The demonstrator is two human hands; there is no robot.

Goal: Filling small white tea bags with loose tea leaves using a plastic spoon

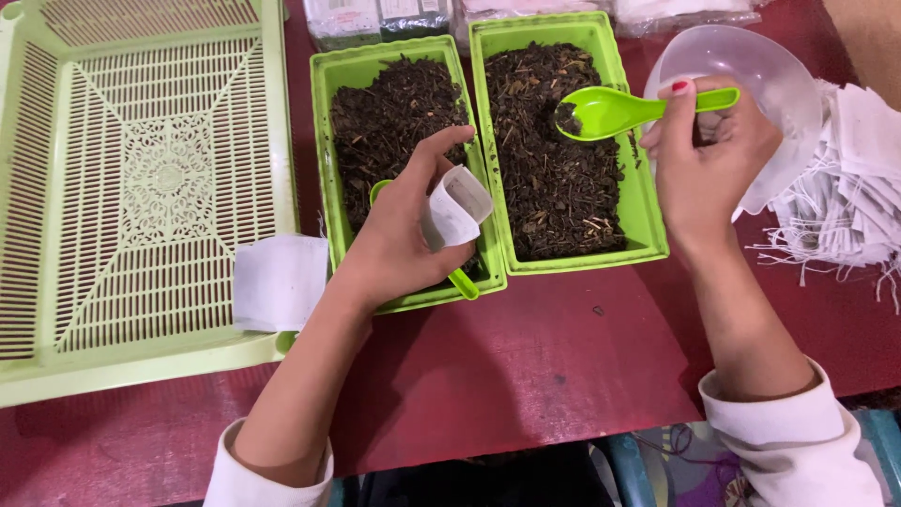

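1. Over the left green tray [330,141], our left hand [394,239] pinches a small white paper bag [455,207], mouth open; light, soft, easily crushed, so we hold its edges.
2. Our right hand [704,160] grips a green spoon [615,110] by its handle, carrying what looks like a little dried leaf.
3. Loose crumbly leaf fills the right tray [648,216]; spare bags [859,178] lie beyond.

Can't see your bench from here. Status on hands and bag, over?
Left hand holds open white bag over left tray. Right hand holds green spoon over right tray. Nothing between spoon and bag.
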